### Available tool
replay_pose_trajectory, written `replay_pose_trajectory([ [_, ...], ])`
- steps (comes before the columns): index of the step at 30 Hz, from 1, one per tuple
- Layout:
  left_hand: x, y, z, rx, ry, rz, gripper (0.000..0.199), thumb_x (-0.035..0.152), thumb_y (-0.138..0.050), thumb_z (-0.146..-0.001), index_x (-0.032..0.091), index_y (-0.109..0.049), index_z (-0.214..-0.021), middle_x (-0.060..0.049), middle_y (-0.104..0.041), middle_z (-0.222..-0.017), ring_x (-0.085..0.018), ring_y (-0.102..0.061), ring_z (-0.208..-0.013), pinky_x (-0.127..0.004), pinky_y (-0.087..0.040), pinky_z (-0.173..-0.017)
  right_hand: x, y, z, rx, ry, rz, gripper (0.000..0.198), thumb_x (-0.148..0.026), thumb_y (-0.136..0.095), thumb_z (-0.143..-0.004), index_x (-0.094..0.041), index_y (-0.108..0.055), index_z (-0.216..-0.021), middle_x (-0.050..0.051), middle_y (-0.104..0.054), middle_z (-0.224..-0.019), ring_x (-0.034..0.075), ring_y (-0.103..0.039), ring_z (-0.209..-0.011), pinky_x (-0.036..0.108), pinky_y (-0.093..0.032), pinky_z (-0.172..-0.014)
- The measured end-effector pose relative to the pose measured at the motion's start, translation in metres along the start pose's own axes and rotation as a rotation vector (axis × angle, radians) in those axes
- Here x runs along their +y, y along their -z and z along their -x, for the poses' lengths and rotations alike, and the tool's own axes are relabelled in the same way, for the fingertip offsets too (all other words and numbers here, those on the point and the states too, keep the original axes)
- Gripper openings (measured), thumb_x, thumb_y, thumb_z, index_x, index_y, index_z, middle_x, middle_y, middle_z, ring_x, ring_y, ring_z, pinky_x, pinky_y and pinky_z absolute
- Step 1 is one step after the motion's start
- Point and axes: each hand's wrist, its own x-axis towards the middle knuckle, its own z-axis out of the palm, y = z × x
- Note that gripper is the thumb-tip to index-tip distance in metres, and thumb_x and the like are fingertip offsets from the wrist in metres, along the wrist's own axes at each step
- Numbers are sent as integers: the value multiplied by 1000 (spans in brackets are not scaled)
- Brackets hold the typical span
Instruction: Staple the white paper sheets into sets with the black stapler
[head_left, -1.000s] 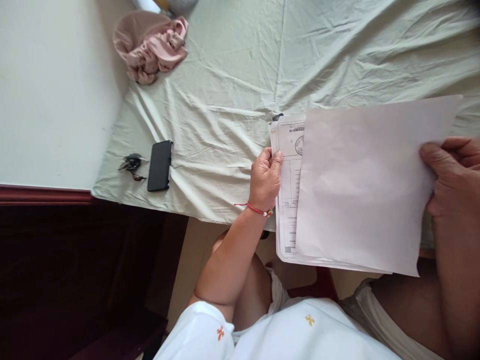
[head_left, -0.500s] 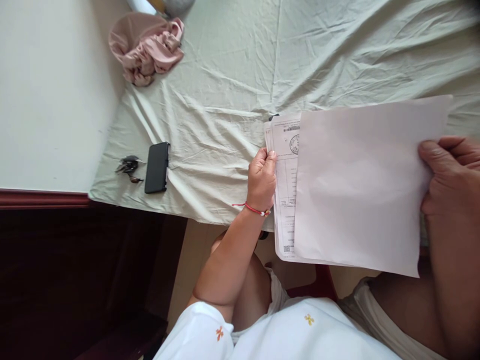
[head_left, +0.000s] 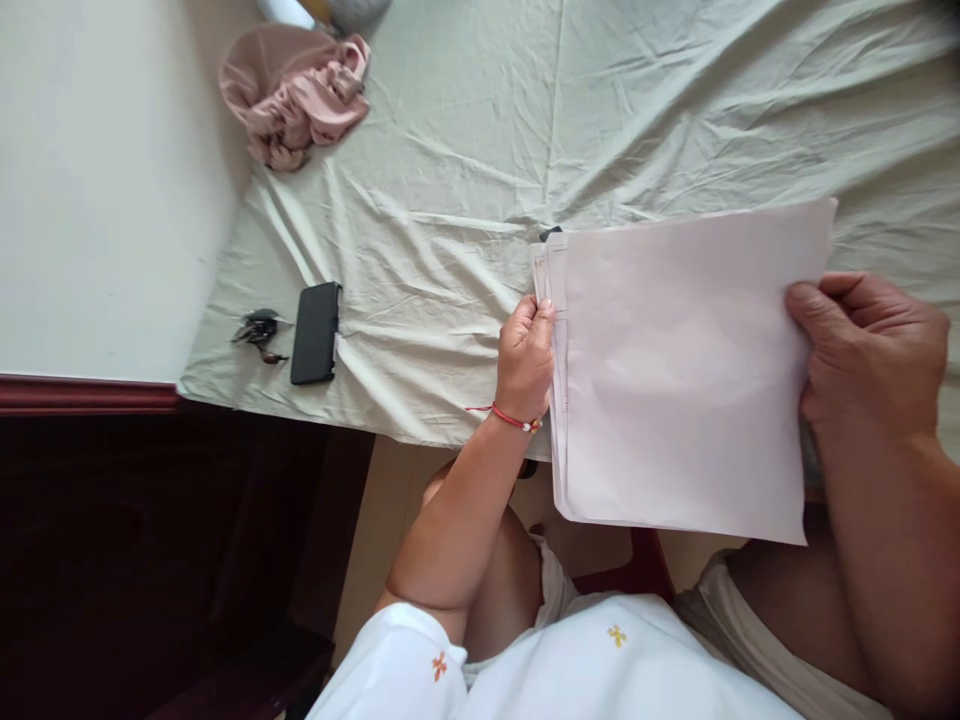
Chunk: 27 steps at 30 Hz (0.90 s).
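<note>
My left hand, with a red string bracelet at the wrist, is closed on the left edge of a stack of printed papers. Over most of that stack lies a blank white sheet of paper. My right hand pinches the sheet's right edge, thumb on top and fingers underneath. Only a narrow strip of the printed pages shows along the left. A small dark object peeks out at the stack's top left corner; its kind is unclear.
A pale green cloth covers the table. To the left lie a black phone and a bunch of keys. Crumpled pink fabric sits at the back left beside the wall.
My right hand has moved left with the blank sheet, which now covers nearly all of the printed page. The left hand has stayed in place on the stack.
</note>
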Motion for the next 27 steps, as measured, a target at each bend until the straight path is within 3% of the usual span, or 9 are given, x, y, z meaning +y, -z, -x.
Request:
replay_pose_trajectory([
  [16, -1, 2, 1, -31, -6, -14, 17, 37, -68, -98, 21, -66, -89, 3, -55, -73, -11, -59, -70, -26, -51, -80, 3, -2, 2, -63, 19, -7, 15, -26, -85, -68, -19, -77, -79, -3, -66, -66, 6, -51, -54, 20, -41, -48],
  [27, -5, 1, 0, -23, -48, -88, 21, 42, -71, -95, 23, -66, -90, 1, -64, -80, -15, -67, -90, -28, -56, -89, -2, -8, 7, -87, 39, -46, 14, -27, -86, -69, -19, -78, -78, -3, -66, -66, 6, -51, -54, 20, -42, -50],
])
